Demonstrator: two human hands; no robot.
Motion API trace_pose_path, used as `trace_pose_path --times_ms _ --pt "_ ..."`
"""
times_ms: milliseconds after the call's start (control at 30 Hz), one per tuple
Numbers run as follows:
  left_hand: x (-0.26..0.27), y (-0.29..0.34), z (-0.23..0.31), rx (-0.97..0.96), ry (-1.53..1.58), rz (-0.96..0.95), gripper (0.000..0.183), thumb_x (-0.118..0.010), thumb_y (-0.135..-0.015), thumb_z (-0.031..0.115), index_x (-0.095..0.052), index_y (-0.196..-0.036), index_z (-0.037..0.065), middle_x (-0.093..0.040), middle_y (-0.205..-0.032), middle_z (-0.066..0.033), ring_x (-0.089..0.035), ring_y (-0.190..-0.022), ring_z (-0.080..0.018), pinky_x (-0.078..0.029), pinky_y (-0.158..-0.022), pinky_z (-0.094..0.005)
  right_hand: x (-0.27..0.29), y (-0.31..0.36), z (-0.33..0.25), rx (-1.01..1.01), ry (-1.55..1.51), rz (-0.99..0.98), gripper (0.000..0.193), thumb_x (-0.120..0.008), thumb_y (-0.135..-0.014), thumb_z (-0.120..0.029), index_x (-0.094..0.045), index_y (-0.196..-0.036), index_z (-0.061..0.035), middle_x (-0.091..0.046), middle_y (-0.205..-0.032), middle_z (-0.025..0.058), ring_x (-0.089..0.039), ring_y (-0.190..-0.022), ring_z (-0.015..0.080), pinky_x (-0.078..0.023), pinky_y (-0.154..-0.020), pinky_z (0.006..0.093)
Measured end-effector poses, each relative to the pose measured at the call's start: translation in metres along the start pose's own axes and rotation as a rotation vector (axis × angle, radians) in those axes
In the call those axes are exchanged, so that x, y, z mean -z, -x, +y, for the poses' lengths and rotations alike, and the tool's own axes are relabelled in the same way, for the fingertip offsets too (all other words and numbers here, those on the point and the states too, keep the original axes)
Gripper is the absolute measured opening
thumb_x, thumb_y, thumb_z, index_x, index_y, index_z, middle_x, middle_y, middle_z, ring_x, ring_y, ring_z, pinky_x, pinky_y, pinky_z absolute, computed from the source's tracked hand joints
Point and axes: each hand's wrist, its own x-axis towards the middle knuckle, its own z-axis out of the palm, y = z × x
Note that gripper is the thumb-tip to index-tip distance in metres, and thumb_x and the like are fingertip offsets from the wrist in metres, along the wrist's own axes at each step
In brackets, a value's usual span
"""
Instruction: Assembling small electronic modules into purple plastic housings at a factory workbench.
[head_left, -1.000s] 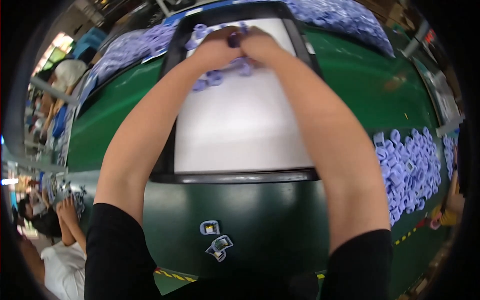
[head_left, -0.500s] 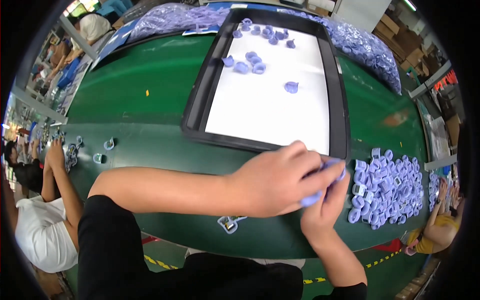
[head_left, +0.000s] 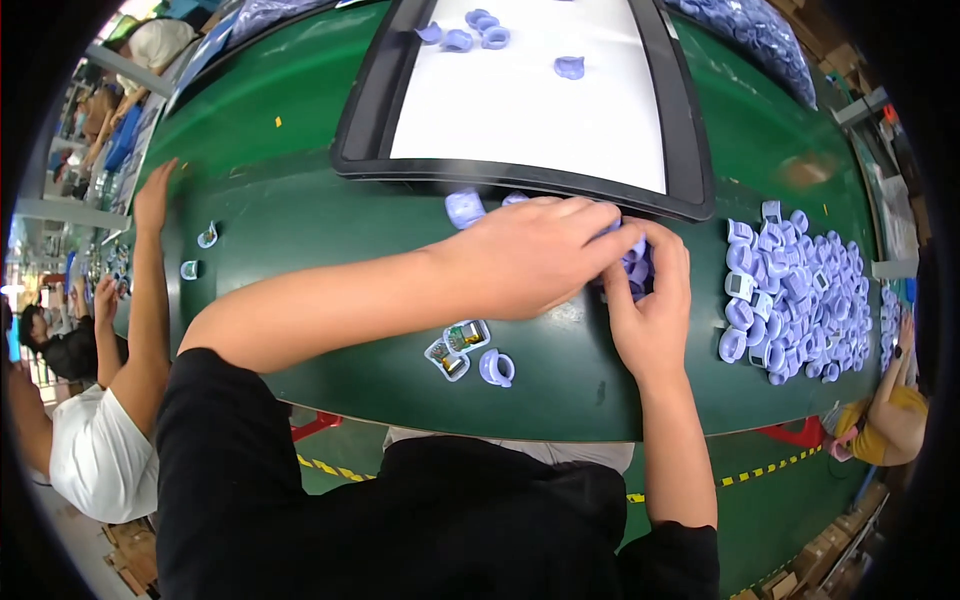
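Note:
My left hand (head_left: 545, 255) reaches across below the black tray, its fingers curled over a cluster of small purple plastic ring-shaped parts (head_left: 637, 265). From the other side my right hand (head_left: 652, 315) curves round the same cluster, thumb and fingers closed about it. How many parts each hand grips is hidden. A purple part (head_left: 464, 208) sits just behind my left wrist, and another peeks out beside it. Nearer me lie a single purple ring (head_left: 497, 368) and two open casings (head_left: 457, 347) with small circuit boards inside.
The black tray (head_left: 520, 178), lined white, holds several purple parts (head_left: 570, 67). A big pile of purple rings (head_left: 795, 295) spreads at the right. Two small pieces (head_left: 190, 270) lie at the left, near a co-worker's arm (head_left: 150, 280). Filled plastic bags (head_left: 755, 45) stand behind.
The view has tilted, so the table appears higher. My hands have opened out around the purple parts. A purple ring now shows by the casings, and purple parts show behind my left wrist.

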Motion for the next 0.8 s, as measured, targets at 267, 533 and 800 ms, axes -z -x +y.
trace_pose_path --times_ms 267,533,800 --pt "0.072 -0.002 -0.042 0.115 -0.103 0.274 0.035 -0.071 -0.084 0.005 -0.065 -0.119 0.004 -0.069 -0.108 -0.0135 -0.069 -0.095 -0.0291 -0.057 -0.081 -0.0360 0.010 0.005 -0.017 0.290 -0.021 -0.008 0.052 -0.082 -0.075 -0.027 -0.063 -0.119 -0.0060 -0.059 -0.125 0.0167 -0.055 -0.119 0.0365 -0.039 -0.106 0.0486" --pt "0.064 0.012 -0.158 0.655 -0.282 -0.023 0.094 -0.074 -0.085 0.052 -0.030 -0.156 0.010 -0.031 -0.153 -0.0341 -0.036 -0.142 -0.0469 -0.038 -0.115 -0.0482 -0.005 0.023 -0.049 0.460 0.060 -0.441 0.047 -0.080 -0.078 -0.024 -0.066 -0.122 -0.0171 -0.056 -0.132 0.0089 -0.048 -0.131 0.0319 -0.031 -0.111 0.0531" --pt "0.042 -0.059 -0.219 0.836 -0.369 -0.411 0.118 -0.070 -0.075 0.074 -0.010 -0.164 0.024 -0.010 -0.162 -0.0372 -0.014 -0.150 -0.0544 -0.027 -0.119 -0.0597 0.020 -0.012 -0.043 0.420 0.151 -0.222 0.047 -0.076 -0.074 0.001 -0.065 -0.118 -0.0091 -0.058 -0.127 0.0151 -0.057 -0.118 0.0363 -0.042 -0.102 0.0484"
